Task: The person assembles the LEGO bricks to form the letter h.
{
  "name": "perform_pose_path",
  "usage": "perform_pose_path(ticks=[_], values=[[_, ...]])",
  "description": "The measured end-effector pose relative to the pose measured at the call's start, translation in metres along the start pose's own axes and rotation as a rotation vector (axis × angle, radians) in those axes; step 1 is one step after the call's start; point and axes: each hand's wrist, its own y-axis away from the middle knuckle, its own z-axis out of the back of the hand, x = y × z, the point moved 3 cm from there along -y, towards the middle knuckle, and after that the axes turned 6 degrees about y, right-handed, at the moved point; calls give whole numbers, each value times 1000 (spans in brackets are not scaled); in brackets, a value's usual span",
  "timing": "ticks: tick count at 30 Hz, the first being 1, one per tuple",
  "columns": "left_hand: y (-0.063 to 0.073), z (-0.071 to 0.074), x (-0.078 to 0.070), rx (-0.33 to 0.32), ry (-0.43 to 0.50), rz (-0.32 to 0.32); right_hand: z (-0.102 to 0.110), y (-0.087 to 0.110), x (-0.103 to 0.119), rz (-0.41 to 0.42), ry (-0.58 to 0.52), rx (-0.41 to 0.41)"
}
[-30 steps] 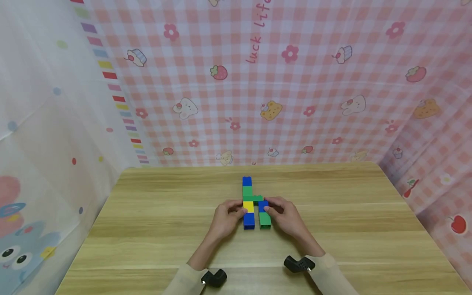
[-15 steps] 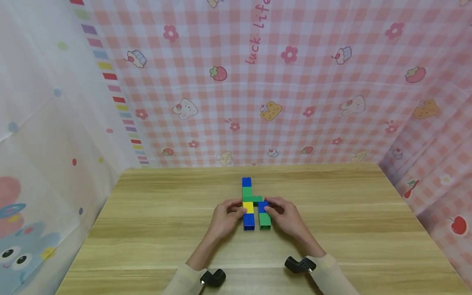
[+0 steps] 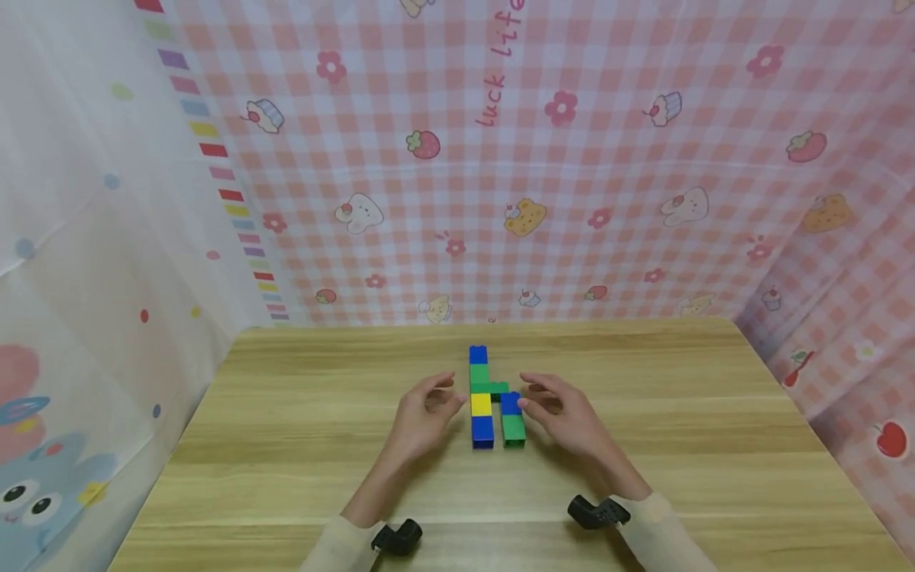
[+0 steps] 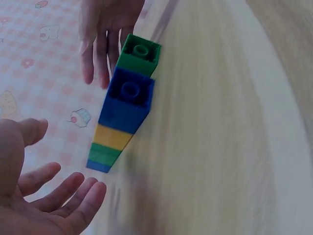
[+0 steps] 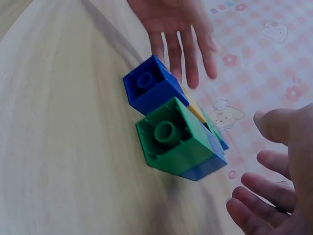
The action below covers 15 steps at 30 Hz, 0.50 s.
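A chair-shaped build of toy building blocks lies on the wooden table, its hollow undersides facing the person. Its longer column runs from a blue block [image 3: 483, 429] through a yellow block [image 3: 481, 404] to a green block [image 3: 479, 373] and a blue end block [image 3: 478, 355]. A thin green piece [image 3: 498, 388] bridges to the shorter column of a blue block [image 3: 511, 403] and a green block [image 3: 514, 429]. My left hand [image 3: 423, 415] is beside the yellow block, fingers relaxed and apart from it. My right hand [image 3: 565, 409] stays near the shorter column, fingers loosely spread, holding nothing.
The wooden table [image 3: 300, 445] reaches back to a pink checked cloth [image 3: 457, 199] hung behind it. Cloth also hangs at both sides. Each wrist wears a black camera mount, one at the left sleeve [image 3: 397, 538] and one at the right [image 3: 599, 512].
Both hands have let go of the block build and drawn apart, the left hand leftward and the right hand rightward. The build stays in place on the table.
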Motion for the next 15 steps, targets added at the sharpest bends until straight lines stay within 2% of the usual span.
perform_pose_path(ticks=[8,15], values=[[4,22,-11,-25,-120,-87,20,5,2,141,109,-50],[9,51,-14,-65,-306,-132,42,16,-6,210,224,-123]])
